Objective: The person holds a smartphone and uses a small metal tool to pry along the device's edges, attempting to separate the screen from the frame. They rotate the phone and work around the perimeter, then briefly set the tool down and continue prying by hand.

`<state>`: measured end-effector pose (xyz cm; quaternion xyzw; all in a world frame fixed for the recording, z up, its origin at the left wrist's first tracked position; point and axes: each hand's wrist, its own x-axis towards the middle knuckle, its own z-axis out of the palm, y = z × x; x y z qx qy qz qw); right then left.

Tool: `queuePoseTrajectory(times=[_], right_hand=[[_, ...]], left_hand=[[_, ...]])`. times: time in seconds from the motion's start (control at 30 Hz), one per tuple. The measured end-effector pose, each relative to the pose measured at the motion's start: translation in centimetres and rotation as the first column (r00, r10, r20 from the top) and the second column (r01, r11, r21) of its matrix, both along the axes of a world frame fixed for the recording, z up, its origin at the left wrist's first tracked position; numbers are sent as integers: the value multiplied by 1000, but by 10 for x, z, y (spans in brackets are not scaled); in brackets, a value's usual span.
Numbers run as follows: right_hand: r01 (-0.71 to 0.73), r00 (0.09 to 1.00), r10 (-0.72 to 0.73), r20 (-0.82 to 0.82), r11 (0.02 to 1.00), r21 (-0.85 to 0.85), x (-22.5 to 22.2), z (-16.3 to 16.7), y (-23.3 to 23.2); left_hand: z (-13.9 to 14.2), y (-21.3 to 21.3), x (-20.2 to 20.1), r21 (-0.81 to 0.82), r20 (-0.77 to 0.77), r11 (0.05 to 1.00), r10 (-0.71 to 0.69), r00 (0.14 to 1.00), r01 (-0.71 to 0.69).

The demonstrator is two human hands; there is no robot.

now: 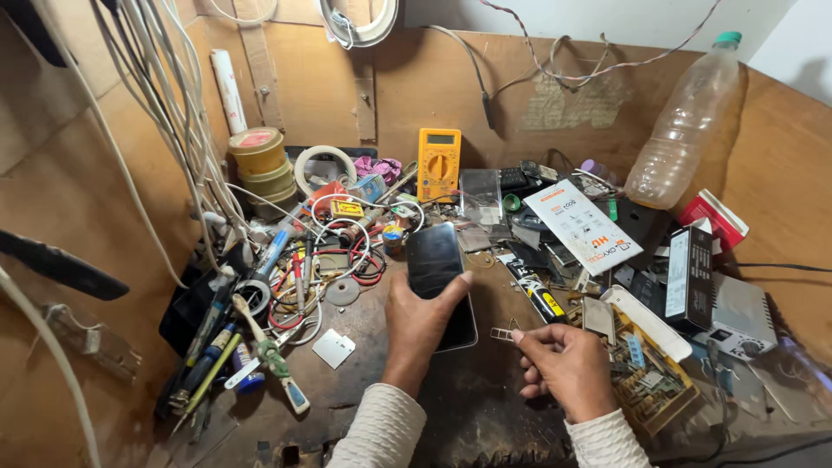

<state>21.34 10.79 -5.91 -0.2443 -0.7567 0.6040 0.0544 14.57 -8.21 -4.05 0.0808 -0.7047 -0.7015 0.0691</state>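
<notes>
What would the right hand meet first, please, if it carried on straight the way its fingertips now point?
The right hand pinches a small metal tray pointing left. Straight on, it would probably first meet the dark phone held by the left hand, though depth is unclear.

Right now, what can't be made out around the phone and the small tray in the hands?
Head view only:
- Phone: lower part hidden by the left hand; dark screen shows nothing.
- Small metal tray: too small to tell if anything sits in it; one end pinched by the right hand.
- Circuit board: part covered by the right hand.
- Forearms: cut off by the bottom edge.
</notes>
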Motion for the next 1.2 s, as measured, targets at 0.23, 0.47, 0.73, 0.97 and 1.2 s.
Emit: queuePoseTrajectory(times=[0.23, 0.47, 0.73, 0.97, 1.2], right_hand=[[-3, 976, 30, -217, 992, 123, 20, 27, -41], [-116, 919, 207, -337, 956, 270, 22, 36, -98], [38, 838, 244, -488, 865, 500, 19, 34, -86], [-85, 866, 246, -434, 930, 357, 20, 27, -68], [-159, 862, 365, -351, 854, 496, 21, 37, -62]], left_hand=[[-5, -19, 1, 477, -129, 856, -156, 979, 199], [-3, -19, 4, 570, -164, 789, -164, 973, 229], [11, -19, -2, 421, -103, 879, -200, 974, 225], [5, -17, -9, 343, -230, 898, -205, 951, 276], [7, -15, -4, 322, -255, 915, -163, 953, 243]])
